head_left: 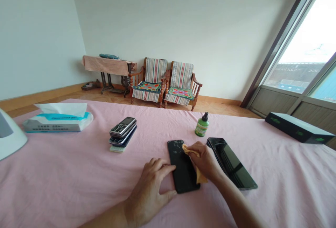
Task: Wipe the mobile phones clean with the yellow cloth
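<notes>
A black smartphone (183, 168) lies flat on the pink cloth, with whitish droplets or marks near its far end. My right hand (206, 161) is closed around a yellow-orange cleaning cloth (201, 177), pressing a bunched part against the phone's upper right. Part of the cloth hangs below my hand over the phone's right edge. My left hand (151, 187) rests with fingers apart; its index fingertip touches the phone's left edge and its thumb is at the near left corner. To the right lies a stack of dark smartphones (233, 165), partly behind my right hand.
A green spray bottle (202, 125) stands beyond the phone. Stacked keypad phones (123, 131) sit left of it. A tissue pack (57, 121) and a white object (10, 135) are far left, a black box (299, 128) far right. Beyond the pink-covered table (78, 179) stand two chairs (181, 81).
</notes>
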The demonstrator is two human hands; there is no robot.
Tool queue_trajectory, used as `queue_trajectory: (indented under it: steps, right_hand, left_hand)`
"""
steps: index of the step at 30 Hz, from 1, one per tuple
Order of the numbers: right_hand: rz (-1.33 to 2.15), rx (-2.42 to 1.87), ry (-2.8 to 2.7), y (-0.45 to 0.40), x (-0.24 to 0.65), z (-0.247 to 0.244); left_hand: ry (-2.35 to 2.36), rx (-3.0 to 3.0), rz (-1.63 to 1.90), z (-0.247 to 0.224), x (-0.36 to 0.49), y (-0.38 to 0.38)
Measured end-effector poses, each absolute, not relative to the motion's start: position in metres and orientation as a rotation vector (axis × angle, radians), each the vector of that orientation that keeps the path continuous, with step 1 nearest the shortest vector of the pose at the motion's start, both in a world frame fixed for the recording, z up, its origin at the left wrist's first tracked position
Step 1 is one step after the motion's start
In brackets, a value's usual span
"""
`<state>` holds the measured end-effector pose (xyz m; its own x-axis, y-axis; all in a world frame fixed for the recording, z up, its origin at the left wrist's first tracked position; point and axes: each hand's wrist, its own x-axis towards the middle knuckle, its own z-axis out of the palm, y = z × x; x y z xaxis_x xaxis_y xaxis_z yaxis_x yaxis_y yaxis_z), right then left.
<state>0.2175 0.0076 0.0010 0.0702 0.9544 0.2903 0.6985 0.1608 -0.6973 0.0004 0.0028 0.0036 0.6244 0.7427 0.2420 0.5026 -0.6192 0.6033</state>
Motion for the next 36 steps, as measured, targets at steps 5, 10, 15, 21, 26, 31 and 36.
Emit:
queue_trajectory:
  steps: [5, 10, 15, 21, 26, 31, 36]
  right_hand:
    - [0.451, -1.596, -1.741, 0.007, 0.225, -0.002]
    - [0.935, -1.468, -1.947, -0.013, 0.228, 0.021]
    - [0.869, -1.408, -1.903, -0.006, 0.22, 0.011]
    - [0.556, -1.456, -1.838, 0.009, 0.212, -0.004]
    - [0.91, -1.381, -1.984, -0.007, 0.226, 0.014]
    - [0.623, -1.593, -1.851, -0.004, 0.227, 0.013]
    - [0.517, -1.672, -1.768, -0.002, 0.219, 0.009]
  left_hand:
    - [0.98, 2.395, 0.625, 0.004, 0.0, 0.0]
    - [0.975, 2.389, 0.624, 0.007, 0.001, 0.001]
    - [0.98, 2.399, 0.62, 0.008, 0.002, 0.0]
    - [1.004, 2.418, 0.629, 0.004, 0.002, 0.0]
    - [0.98, 2.408, 0.632, 0.004, 0.002, 0.001]
    - [0.996, 2.411, 0.633, 0.005, 0.001, 0.0]
    - [1.012, 2.378, 0.64, 0.003, 0.0, 0.001]
